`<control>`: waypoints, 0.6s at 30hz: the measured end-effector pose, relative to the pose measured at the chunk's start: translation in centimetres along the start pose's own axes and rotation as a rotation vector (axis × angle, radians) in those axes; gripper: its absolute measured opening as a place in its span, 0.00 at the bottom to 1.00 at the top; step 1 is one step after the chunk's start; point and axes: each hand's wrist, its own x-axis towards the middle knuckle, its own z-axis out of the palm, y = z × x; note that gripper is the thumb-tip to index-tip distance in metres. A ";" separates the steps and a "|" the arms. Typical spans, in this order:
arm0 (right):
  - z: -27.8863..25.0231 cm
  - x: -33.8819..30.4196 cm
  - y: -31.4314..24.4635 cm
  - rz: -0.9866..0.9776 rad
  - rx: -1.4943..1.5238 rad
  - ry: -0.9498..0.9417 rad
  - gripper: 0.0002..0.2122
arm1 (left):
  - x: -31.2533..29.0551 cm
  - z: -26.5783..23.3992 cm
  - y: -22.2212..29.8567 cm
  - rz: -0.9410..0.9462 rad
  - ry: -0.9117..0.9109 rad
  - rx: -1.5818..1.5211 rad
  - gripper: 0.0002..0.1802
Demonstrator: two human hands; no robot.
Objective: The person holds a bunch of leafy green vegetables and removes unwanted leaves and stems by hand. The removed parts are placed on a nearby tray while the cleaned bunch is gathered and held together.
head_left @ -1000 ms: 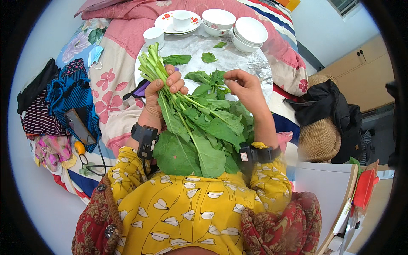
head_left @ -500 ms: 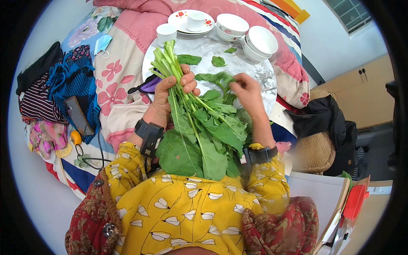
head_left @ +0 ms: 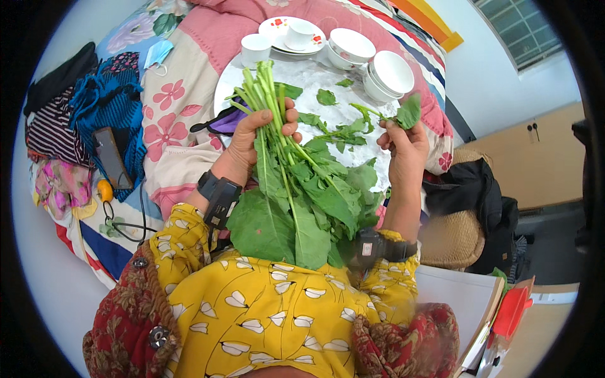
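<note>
Your left hand point(head_left: 255, 135) clenched round bunch of leafy greens point(head_left: 296, 189), stems pointing away, leaves toward lap. Your right hand point(head_left: 403, 145) pinches single plucked leaf point(head_left: 408, 112), held just right of bunch, above tray point(head_left: 220, 94).

The right hand point(head_left: 403, 148), which a second ago lay against the bunch of long-stemmed leafy greens point(head_left: 296, 183), has come away to the right and now pinches a single plucked green leaf on its stem point(head_left: 403, 113), raised above the right edge of the round silvery tray point(head_left: 334, 113). The left hand point(head_left: 255, 135), gripping the pale stems, has tilted the bunch more upright, its broad leaves hanging toward the yellow patterned sleeves.
</note>
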 end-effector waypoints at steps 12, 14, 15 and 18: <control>9.3 -2.2 -0.9 -0.011 0.048 -0.246 0.07 | 0.0 1.3 0.1 -0.014 0.074 0.066 0.35; 10.1 -2.5 -0.6 0.009 0.013 -0.245 0.07 | -0.1 1.2 0.0 -0.003 0.150 0.063 0.34; 10.3 -2.7 -0.5 -0.025 0.028 -0.316 0.07 | -0.2 1.1 -0.1 -0.003 0.190 0.073 0.34; 10.5 -3.1 -0.2 -0.023 -0.027 -0.409 0.07 | -0.4 0.7 0.2 -0.055 0.147 0.065 0.33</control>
